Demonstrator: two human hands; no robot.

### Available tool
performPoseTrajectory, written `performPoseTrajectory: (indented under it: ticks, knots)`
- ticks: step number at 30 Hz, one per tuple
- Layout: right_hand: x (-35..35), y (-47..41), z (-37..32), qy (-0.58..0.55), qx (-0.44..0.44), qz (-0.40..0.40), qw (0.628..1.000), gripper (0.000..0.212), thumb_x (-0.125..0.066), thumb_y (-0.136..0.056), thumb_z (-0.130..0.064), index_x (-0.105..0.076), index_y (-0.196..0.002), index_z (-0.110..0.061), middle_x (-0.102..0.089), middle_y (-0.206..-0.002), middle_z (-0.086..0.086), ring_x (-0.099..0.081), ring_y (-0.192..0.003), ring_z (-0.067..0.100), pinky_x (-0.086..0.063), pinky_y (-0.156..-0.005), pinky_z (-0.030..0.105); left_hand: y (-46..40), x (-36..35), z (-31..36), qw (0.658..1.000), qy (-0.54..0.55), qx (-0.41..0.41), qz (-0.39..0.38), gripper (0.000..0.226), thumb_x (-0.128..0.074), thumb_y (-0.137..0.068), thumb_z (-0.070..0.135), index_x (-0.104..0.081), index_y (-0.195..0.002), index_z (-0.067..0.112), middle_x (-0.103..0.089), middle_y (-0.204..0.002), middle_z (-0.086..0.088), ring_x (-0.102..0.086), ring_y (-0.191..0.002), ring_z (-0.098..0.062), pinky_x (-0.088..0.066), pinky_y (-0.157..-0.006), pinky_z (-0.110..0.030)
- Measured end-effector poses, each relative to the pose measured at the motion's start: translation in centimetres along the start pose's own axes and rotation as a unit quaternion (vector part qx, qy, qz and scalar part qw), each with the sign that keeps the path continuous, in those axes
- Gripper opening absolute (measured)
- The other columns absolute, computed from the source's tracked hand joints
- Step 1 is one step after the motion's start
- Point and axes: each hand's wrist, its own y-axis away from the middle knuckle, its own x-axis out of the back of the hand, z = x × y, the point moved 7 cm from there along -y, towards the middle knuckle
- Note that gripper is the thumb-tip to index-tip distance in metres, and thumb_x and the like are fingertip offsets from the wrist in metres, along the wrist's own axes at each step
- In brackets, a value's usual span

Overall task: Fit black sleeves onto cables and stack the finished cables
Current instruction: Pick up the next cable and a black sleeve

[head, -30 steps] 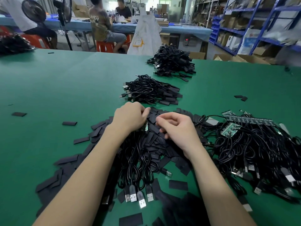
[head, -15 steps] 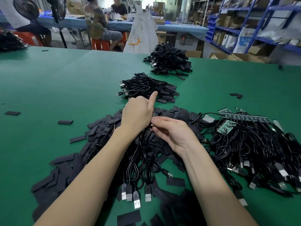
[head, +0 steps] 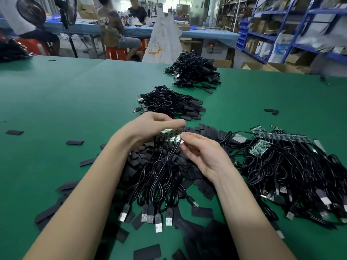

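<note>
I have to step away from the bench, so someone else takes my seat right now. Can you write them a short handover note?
Left hand holds a row of small green circuit boards, their black cables hanging toward you with USB plugs lowest.
Right hand pinches the right end of that row.
Loose black sleeves lie scattered under and around the hands.
Done: two stacks of sleeved cables, the near one and the far one.
Left: sleeve the boards in hand, stack them, then work through the unsleeved pile on the right.
</note>
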Motion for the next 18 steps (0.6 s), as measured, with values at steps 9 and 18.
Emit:
performPoseTrajectory:
  ticks: [9, 18]
  knots:
    - [-0.6, 0.1, 0.1, -0.029, -0.021, -0.014, 0.999, 0.006, -0.076, -0.079, 0.004, -0.080, -0.080, 0.000, -0.075, -0.077, 0.008, -0.068, -0.065, 0.011, -0.056, -0.059, 0.017, 0.6, -2.4, -1.0, 0.956, 0.254, 0.048, -0.138, 0.014, -0.079, -0.077, 0.021, -0.082, -0.088, 0.014, -0.077, -0.090, -0.006, -0.074, -0.074, -0.017, -0.058, -0.063, -0.025]
    - [-1.7, 0.5, 0.3, -0.089, -0.054, -0.076, 0.992, 0.010, -0.082, -0.064, -0.008, -0.081, -0.074, -0.006, -0.074, -0.077, 0.006, -0.068, -0.061, 0.011, -0.055, -0.055, 0.016, 1.3, -3.0, 0.0, 0.918, 0.337, 0.041, -0.203, 0.012, -0.069, -0.084, 0.021, -0.081, -0.081, 0.018, -0.074, -0.080, 0.000, -0.071, -0.067, -0.010, -0.056, -0.053, -0.022]
